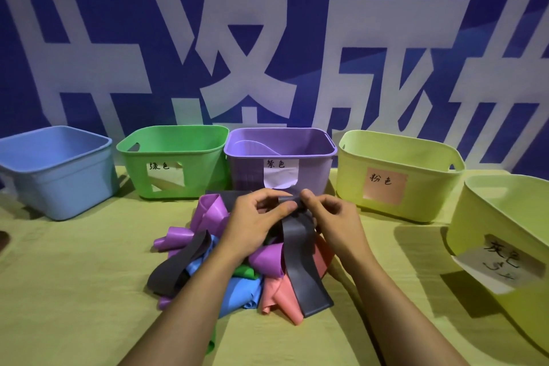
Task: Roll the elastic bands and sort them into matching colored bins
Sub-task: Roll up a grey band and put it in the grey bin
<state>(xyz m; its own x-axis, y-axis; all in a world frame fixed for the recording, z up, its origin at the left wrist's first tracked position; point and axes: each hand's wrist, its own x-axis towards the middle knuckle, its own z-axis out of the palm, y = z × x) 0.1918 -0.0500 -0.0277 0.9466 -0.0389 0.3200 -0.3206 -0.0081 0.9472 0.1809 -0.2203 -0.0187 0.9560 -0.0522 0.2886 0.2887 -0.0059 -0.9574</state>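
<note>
grey band end pinched between left hand, right hand fingertips

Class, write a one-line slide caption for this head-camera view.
Both hands, left and right, roll a grey band above a mixed pile, five bins behind.

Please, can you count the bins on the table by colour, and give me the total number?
Blue bin: 1
Green bin: 1
Purple bin: 1
Yellow-green bins: 2
Total: 5 bins
</note>
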